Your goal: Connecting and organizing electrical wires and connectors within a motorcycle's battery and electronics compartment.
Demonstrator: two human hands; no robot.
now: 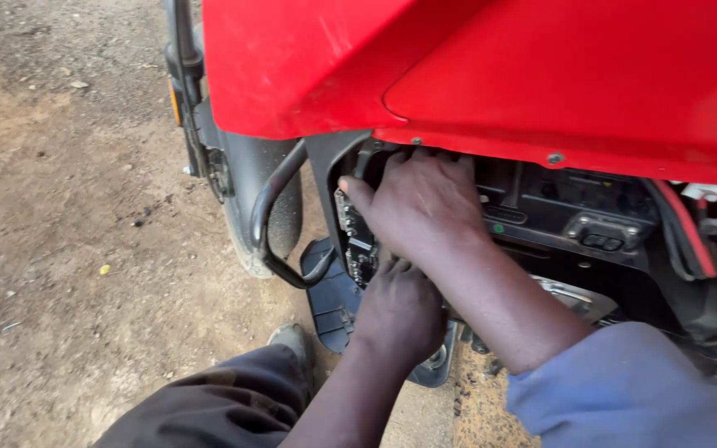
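A red scooter body panel (458,75) fills the top of the view, with an open black compartment (566,216) beneath it. My right hand (421,203) reaches up under the panel's edge, fingers curled over a black part whose shape is hidden. My left hand (400,311) sits just below it, pressed into the same opening next to a small black electronic module (352,241); its fingertips are hidden. Neither hand shows clearly what it grips.
A black curved guard bar (271,224) and the rear tyre (246,191) stand left of the opening. Red and black cables (690,232) run at the right. Bare dirt ground (68,232) lies to the left. My knee (209,406) and shoe (292,340) are below.
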